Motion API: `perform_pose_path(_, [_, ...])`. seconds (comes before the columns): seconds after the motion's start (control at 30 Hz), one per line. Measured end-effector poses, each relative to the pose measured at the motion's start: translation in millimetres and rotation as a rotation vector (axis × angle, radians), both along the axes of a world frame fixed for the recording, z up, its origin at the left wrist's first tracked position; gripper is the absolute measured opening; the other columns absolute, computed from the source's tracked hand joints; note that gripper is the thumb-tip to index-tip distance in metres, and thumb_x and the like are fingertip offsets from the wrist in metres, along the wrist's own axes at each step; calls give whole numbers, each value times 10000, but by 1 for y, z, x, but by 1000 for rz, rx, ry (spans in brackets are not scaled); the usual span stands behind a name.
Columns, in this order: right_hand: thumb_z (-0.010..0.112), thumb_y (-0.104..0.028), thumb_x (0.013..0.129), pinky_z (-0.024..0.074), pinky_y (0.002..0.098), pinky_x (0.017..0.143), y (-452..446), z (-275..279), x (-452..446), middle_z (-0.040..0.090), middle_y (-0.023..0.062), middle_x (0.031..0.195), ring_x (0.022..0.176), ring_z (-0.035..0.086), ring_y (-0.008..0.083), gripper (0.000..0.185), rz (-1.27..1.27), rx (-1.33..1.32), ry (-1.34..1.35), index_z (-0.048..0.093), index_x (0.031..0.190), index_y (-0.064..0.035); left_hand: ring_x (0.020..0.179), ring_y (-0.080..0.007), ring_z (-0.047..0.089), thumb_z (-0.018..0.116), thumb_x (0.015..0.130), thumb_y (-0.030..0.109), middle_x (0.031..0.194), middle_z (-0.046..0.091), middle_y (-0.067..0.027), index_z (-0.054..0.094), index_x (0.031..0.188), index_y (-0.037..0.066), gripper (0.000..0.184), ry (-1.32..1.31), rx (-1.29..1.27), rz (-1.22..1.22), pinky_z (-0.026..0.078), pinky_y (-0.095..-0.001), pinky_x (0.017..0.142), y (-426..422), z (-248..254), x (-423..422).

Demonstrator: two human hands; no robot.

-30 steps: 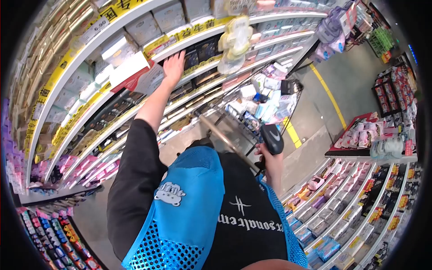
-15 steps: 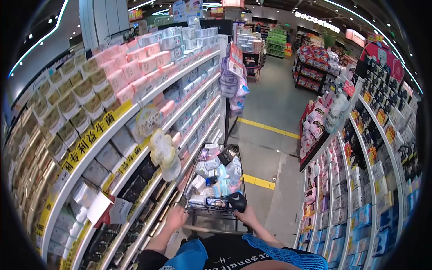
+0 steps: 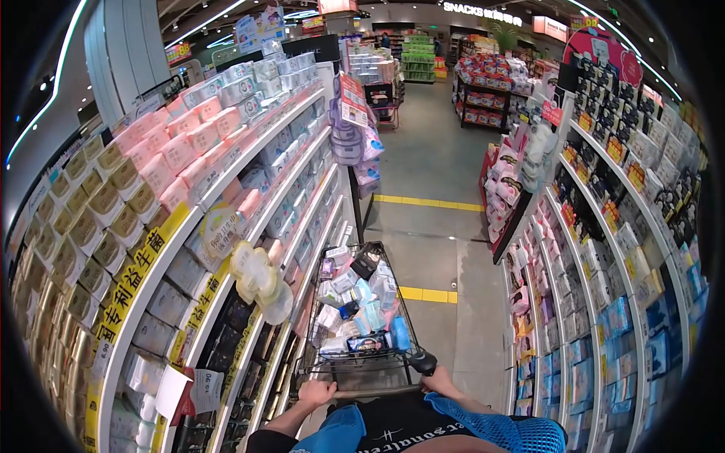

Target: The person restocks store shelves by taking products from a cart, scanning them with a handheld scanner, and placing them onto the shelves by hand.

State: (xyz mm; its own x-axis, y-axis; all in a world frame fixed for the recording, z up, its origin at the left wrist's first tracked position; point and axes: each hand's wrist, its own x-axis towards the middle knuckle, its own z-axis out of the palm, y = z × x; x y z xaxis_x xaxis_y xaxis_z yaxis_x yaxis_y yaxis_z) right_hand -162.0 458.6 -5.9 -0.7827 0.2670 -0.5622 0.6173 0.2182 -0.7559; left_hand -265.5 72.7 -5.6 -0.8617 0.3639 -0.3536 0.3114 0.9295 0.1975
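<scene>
The left hand [image 3: 317, 391] has its fingers curled over the straight tan handle bar [image 3: 375, 392] of a shopping cart with a dark wire-mesh basket [image 3: 362, 362]. The right hand [image 3: 445, 383] is near the bar's other end, beside a black rounded object [image 3: 424, 363]; its fingers are partly hidden, so I cannot tell how far it closes or on what.

The basket stands just ahead of both hands and looks stiff; the bar seems the best hold, gripped towards each end for even steering. Inside, beyond the bar, a heap of mixed white, blue and black packages [image 3: 370, 302] probably makes turning heavy, though single packs look light, soft and slippery.

Farther out on the left hand's side, pink soft-looking packs [image 3: 180, 153] sit on white shelving.
</scene>
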Motion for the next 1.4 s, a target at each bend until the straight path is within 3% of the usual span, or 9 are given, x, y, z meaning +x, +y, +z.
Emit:
perform_pose_path(0.17, [653, -167, 766, 541, 321, 520, 14, 10, 0, 688, 112, 659, 552, 683, 193, 196, 12, 33, 20, 679, 802, 24, 880, -401, 691, 430, 931, 519, 885, 719, -193, 783, 937, 184, 487, -116, 2, 28, 552, -478, 839, 23, 31, 5])
perform_pose_path(0.37, [634, -136, 799, 519, 288, 474, 51, 11, -15, 717, 190, 803, 513, 644, 174, 195, -133, -445, -18, 633, 749, 52, 840, -379, 700, 511, 876, 494, 843, 717, -185, 778, 899, 170, 420, -44, 66, 46, 556, -481, 804, 36, 14, 4])
perform_pose_path(0.4, [637, -116, 815, 522, 279, 484, 59, 9, -15, 723, 201, 854, 535, 652, 170, 214, -130, -476, -47, 633, 944, 55, 835, -380, 701, 513, 876, 490, 839, 716, -188, 778, 904, 171, 416, -40, 49, 35, 557, -482, 799, 43, 12, 0])
perform_pose_path(0.53, [601, -134, 843, 530, 265, 474, 78, 9, -16, 725, 202, 891, 566, 675, 183, 244, -100, -616, -20, 601, 1049, -2, 803, -391, 697, 527, 873, 473, 808, 708, -201, 772, 900, 163, 396, -24, 32, 63, 558, -486, 765, 50, 15, 2])
perform_pose_path(1.03, [606, -132, 853, 548, 310, 488, 87, 10, -38, 723, 189, 843, 574, 692, 214, 247, -128, -390, -19, 612, 961, 90, 803, -414, 685, 542, 855, 410, 810, 698, -221, 736, 859, 141, 332, 7, 113, 101, 543, -504, 762, 70, 4, -13])
perform_pose_path(1.4, [613, -102, 857, 556, 311, 474, 99, 3, -55, 715, 206, 821, 557, 691, 226, 219, -107, -371, -37, 599, 966, 87, 788, -391, 687, 575, 830, 422, 782, 700, -181, 728, 833, 160, 304, 22, 144, 87, 543, -487, 737, 76, -3, -26])
